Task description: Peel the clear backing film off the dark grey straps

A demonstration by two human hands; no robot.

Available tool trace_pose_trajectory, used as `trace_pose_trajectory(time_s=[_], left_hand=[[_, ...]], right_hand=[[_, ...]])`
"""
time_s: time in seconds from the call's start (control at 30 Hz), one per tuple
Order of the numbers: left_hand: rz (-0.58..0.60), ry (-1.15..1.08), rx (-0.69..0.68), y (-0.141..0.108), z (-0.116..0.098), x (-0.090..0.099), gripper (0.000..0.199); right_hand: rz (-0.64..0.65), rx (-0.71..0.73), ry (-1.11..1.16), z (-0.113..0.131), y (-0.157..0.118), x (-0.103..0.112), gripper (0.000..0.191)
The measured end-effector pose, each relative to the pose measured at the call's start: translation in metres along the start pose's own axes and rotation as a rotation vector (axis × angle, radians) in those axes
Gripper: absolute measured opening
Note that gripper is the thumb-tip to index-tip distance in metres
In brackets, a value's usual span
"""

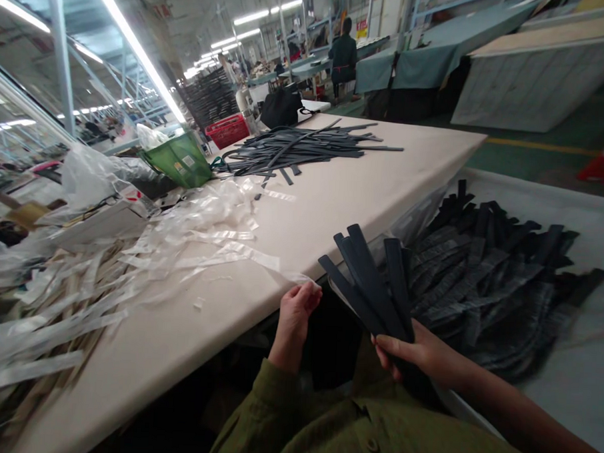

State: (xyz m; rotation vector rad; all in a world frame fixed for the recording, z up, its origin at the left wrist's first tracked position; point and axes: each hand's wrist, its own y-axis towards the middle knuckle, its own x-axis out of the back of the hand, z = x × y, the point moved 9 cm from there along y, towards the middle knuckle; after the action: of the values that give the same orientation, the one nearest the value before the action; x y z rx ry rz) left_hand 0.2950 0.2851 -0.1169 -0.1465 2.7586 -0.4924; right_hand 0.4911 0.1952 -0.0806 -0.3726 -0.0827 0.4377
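Note:
My right hand is wrapped round several flat dark strips, which fan out upward to the left beside the table edge. At the edge of the pale table, my left hand pinches the end of a clear plastic strip. That strip trails back to a heap of clear plastic strips on the table. To the right of my hands, a white bin holds many dark strips, some of them under clear plastic.
A pile of long dark strips lies on the far half of the table. Behind it are a black bag, a red basket and a green bin. Beige strips lie at left. A person is in the background.

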Motion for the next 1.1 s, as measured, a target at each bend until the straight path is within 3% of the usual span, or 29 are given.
trace_pose_trajectory(time_s=[0.2,0.33,0.53,0.8,0.97,1.1], left_hand=[[-0.007,-0.309,0.065,-0.011,-0.032,-0.009,0.046],[0.037,-0.342,0.047,-0.016,-0.039,-0.018,0.048],[0.007,-0.329,0.040,-0.017,-0.043,-0.009,0.042],[0.047,-0.350,0.061,-0.030,-0.049,-0.013,0.047],[0.032,-0.320,-0.031,-0.033,-0.056,-0.012,0.042],[-0.007,-0.168,-0.197,-0.037,-0.066,-0.005,0.032]], right_hand=[[0.019,0.046,-0.149,0.006,-0.015,-0.009,0.046],[0.025,0.098,-0.287,0.012,-0.014,-0.015,0.041],[-0.041,0.095,-0.330,0.010,-0.009,-0.010,0.031],[0.019,0.145,-0.353,0.007,-0.002,-0.013,0.027],[-0.011,0.094,-0.331,-0.001,0.006,-0.010,0.026],[-0.039,0.092,-0.335,-0.004,0.009,-0.009,0.023]])
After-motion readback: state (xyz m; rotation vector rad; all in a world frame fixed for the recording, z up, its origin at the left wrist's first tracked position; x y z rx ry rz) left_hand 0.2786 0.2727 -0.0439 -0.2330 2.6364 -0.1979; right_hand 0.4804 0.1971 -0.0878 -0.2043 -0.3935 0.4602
